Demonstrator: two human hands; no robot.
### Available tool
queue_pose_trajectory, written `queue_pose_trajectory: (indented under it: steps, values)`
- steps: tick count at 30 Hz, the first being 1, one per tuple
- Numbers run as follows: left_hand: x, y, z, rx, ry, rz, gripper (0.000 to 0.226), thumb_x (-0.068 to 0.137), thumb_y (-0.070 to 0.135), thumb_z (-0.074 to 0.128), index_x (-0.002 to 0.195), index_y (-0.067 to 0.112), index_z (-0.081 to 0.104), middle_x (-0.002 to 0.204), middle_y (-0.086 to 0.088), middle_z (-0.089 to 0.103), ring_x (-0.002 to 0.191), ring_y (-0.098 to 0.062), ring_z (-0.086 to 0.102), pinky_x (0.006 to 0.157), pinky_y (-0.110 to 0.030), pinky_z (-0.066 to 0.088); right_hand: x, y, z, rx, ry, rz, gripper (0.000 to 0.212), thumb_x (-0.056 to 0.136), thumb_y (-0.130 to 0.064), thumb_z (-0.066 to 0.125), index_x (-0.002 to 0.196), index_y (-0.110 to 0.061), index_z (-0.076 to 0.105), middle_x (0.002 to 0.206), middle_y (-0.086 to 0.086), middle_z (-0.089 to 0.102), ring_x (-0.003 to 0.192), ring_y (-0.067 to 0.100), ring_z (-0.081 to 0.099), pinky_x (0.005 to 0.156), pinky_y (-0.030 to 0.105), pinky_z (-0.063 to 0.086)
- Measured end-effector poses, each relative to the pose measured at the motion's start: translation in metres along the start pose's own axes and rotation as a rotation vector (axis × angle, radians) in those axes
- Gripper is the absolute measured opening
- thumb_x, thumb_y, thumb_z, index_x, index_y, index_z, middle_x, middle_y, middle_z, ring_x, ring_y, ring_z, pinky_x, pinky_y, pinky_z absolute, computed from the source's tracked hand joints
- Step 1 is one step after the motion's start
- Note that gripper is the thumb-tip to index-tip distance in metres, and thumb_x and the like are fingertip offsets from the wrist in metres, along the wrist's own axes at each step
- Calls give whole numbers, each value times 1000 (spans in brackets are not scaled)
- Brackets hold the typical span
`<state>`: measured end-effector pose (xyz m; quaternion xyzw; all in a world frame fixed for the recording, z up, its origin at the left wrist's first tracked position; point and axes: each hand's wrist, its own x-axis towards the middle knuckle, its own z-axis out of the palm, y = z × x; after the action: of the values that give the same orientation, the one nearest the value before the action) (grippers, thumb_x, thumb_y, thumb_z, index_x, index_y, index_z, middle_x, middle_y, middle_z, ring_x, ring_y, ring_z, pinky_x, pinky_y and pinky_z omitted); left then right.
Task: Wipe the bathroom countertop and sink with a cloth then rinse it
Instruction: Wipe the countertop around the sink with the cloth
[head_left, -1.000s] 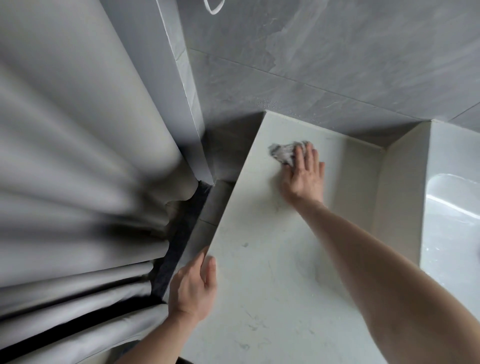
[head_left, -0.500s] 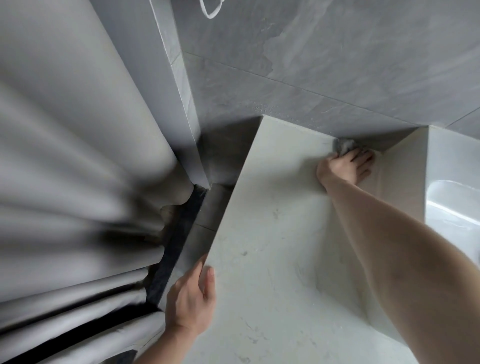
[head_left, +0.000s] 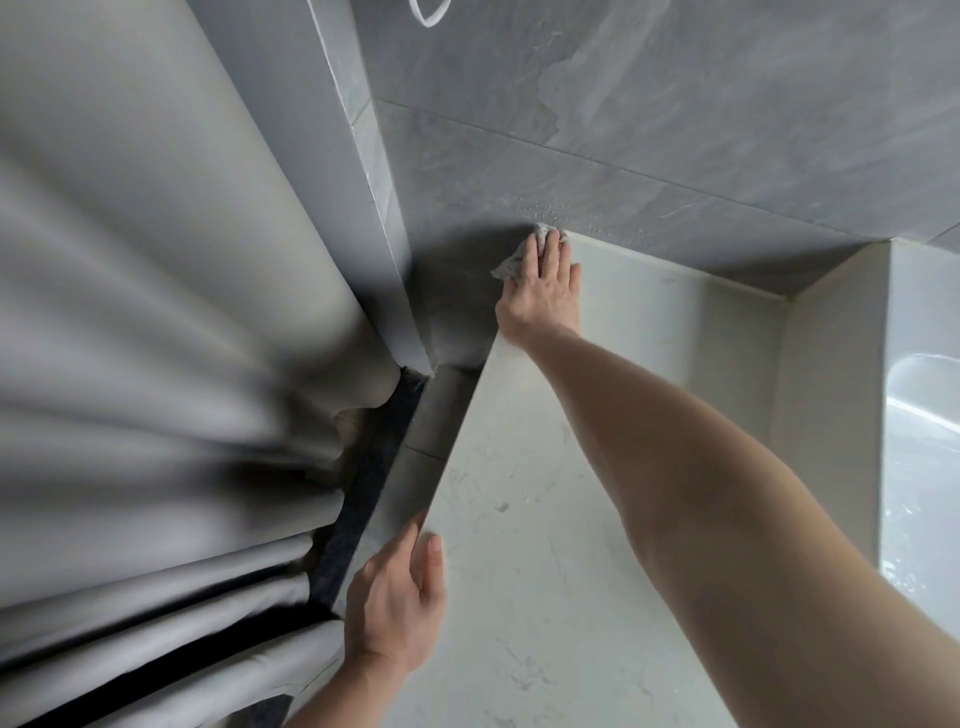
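Pale marbled countertop (head_left: 545, 597) (faint grey veins), speckled grey cloth (head_left: 511, 265), slate-grey wall tiles (head_left: 675, 130).

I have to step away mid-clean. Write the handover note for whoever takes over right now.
Right hand: fingers flat, pressing the cloth onto the countertop's far left corner, against the grey tiled wall.
Left hand: holds nothing, rests on the countertop's left edge.
Sink: at far right, apart from both hands.
Done: cannot tell how much is already wiped.
Left: rest of countertop, sink, then rinse.
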<state>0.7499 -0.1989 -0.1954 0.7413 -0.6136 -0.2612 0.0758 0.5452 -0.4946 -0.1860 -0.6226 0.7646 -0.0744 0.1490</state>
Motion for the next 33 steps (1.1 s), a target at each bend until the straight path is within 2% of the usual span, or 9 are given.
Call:
queue_pose_trajectory:
  steps: [2, 6, 10, 12, 15, 19, 21, 27, 33]
  values:
    - [-1, 0, 0, -9, 6, -3, 58, 96, 63, 21, 108, 21, 59, 97, 0, 72, 91, -25, 66, 71, -33, 42, -1, 23, -6, 0, -10, -27, 67, 107, -37, 27, 166, -14, 8, 175, 9, -3, 161, 26, -5, 130, 46, 1]
    - [-1, 5, -4, -22, 15, 4, 53, 95, 64, 21, 108, 29, 59, 97, 4, 73, 93, -25, 67, 73, -33, 47, -15, 94, -23, -8, 46, 89, 67, 107, -40, 30, 165, -13, 13, 174, 10, 4, 161, 27, 3, 128, 48, 5]
    - [0, 4, -3, -16, 9, 10, 57, 95, 63, 19, 112, 28, 62, 104, 3, 74, 98, -26, 67, 77, -34, 48, -46, 175, -36, -11, 169, 297, 66, 106, -35, 35, 163, -5, 20, 172, 18, 14, 159, 32, 12, 127, 50, 12]
    - [0, 3, -3, -16, 12, 8, 57, 96, 63, 20, 113, 29, 62, 106, 4, 74, 99, -25, 67, 78, -33, 48, -60, 206, -44, -5, 191, 392, 71, 102, -38, 29, 162, 0, 21, 171, 21, 16, 158, 34, 15, 128, 47, 12]
    - [0, 3, -2, -20, 6, 8, 54, 97, 62, 19, 113, 30, 60, 106, 5, 73, 99, -25, 67, 77, -33, 48, -65, 217, -46, 0, 192, 424, 83, 91, -42, 22, 161, 2, 23, 169, 25, 18, 156, 38, 18, 129, 42, 9]
    - [1, 6, -3, -20, 18, 18, 64, 95, 65, 15, 120, 29, 61, 112, 6, 73, 104, -26, 67, 83, -35, 51, -66, 167, -31, 95, 220, 536, 75, 96, -46, 37, 162, -12, 28, 172, 15, 16, 158, 36, 14, 126, 59, 7]
    - [1, 6, -3, -19, 17, 16, 66, 94, 65, 14, 123, 30, 62, 114, 6, 73, 105, -28, 67, 84, -36, 52, -73, 129, -17, 44, 169, 370, 73, 98, -48, 39, 164, -20, 24, 174, 10, 13, 159, 34, 10, 124, 62, 5]
    - [0, 8, -4, -2, 23, 23, 64, 94, 65, 16, 124, 30, 61, 113, 2, 74, 103, -34, 68, 84, -40, 54, -127, 33, 12, 35, 31, -107, 70, 103, -53, 33, 166, -28, 17, 175, -1, 6, 161, 27, 1, 128, 57, -1]
    - [0, 9, -4, 19, 38, 49, 55, 96, 60, 20, 124, 31, 58, 110, -2, 75, 97, -39, 67, 80, -41, 53, -191, 42, 22, -43, -45, -366, 66, 107, -52, 29, 166, -28, 12, 175, -3, 4, 162, 25, -4, 128, 55, 3]
